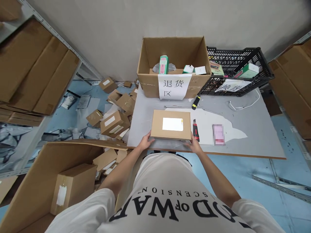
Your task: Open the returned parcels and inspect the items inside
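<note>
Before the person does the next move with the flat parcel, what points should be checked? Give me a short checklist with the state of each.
1. Left hand on the flat parcel, near left corner: ok.
2. Right hand on its near right corner: ok.
3. Parcel lies flat on the table: ok.
4. Label faces up: ok.
5. Box cutter apart from the right hand: not ok, right beside it.
6. Parcel sealed: cannot tell.

Cardboard parcel (pixel 171 125): flat, rectangular, brown, closed. White shipping label centred on its top face. Lies flat, long side across, at the near edge of the grey worktop (pixel 255 129), just left of a red utility knife (pixel 195 130).
</note>
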The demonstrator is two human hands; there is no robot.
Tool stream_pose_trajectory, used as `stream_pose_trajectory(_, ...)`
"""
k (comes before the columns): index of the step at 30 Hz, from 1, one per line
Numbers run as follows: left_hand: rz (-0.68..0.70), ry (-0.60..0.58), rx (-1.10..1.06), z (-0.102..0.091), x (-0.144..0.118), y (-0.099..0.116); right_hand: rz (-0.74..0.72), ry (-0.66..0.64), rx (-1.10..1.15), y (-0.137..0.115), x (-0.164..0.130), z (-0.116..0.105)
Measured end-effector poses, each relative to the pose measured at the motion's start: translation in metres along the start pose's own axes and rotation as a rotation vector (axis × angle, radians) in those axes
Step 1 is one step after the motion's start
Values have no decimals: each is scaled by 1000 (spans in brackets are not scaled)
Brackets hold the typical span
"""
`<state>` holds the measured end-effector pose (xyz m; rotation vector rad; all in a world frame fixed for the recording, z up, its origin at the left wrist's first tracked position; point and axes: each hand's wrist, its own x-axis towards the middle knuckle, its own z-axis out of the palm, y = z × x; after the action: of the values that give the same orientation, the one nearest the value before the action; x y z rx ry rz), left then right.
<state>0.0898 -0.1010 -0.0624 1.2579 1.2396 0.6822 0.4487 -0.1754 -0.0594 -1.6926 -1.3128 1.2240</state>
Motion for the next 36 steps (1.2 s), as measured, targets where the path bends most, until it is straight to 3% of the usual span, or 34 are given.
stream_pose_trajectory(5,26,28,82,15,1,-7,-47,36,53,-18,5,14)
stream_pose_trajectory(11,52,46,138,11,3,5,-24,48,-25,-35,7,9)
stream_pose_trajectory(16,52,87,191,5,5,42,-11,88,-157,-54,14,-10)
stream_pose_trajectory(22,124,146,241,-1,10,95,-29,184,-340,-97,23,-35)
stream_pose_trajectory(26,112,187,252,-2,17,114,-15,235,-481,-120,27,-46)
stream_pose_trajectory(31,4,272,313,0,31,117,36,207,-570,-119,35,-46)
stream_pose_trajectory(36,-44,239,249,-1,46,111,76,192,-591,-108,49,-45)
